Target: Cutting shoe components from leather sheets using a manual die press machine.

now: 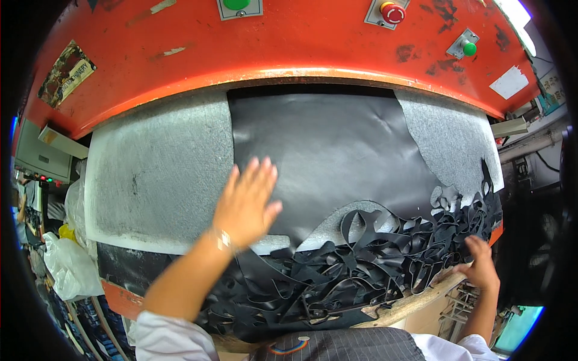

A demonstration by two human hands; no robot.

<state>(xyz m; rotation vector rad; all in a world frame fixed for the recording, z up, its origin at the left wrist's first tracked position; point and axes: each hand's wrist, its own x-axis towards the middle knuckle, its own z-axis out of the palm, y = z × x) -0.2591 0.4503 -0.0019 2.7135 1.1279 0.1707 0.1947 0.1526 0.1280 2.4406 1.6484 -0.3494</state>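
Note:
A large sheet of smooth black leather [325,150] lies over a pale grey cutting board [162,168], its far end reaching in under the orange machine beam. My left hand [248,201] is over the sheet's left edge, fingers stretched out and pointing away from me, holding nothing. Along the near side, a tangled heap of black leather offcuts [361,265] spills over the board's edge. My right hand [480,265] is at the right end of this heap, fingers apart; I see nothing in it. Whether its fingertips touch the strips I cannot tell.
The orange press beam [289,48] spans the far side, bearing a red stop button [392,12] and green buttons, one of them at right [469,48]. A wooden ledge [415,304] runs along the near edge. White plastic bags [71,265] hang at the left.

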